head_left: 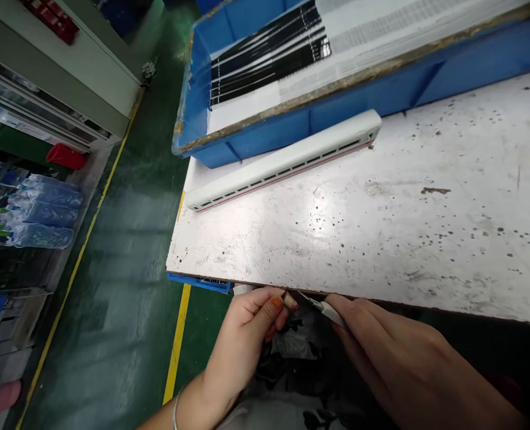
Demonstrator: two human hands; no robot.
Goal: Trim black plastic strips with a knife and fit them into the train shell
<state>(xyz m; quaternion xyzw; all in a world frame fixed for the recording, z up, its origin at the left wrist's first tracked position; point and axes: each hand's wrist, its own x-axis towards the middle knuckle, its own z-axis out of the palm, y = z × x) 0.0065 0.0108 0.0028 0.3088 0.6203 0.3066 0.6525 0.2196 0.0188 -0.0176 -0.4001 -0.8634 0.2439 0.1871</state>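
Below the table's front edge, my left hand (251, 325) is closed in a pinch, thumb against fingers. A beige wrapping or small piece shows at its fingertips; what the pinch holds is too small to make out. My right hand (394, 346) is closed on a slim white piece (334, 313) with a dark, narrow, pointed end reaching toward the left fingertips. Its kind cannot be told, and the right fingers are partly hidden. On the table beyond both hands lies a white model train car body (287, 161) with a row of dark window slots and a red stripe.
A blue bin (256, 140) with worn tape on its rim holds rows of black and white strips at the table's back. The white table (381, 233) is speckled and scuffed. Another blue container (200, 282) shows under its front-left corner. Green floor (126, 286) lies left.
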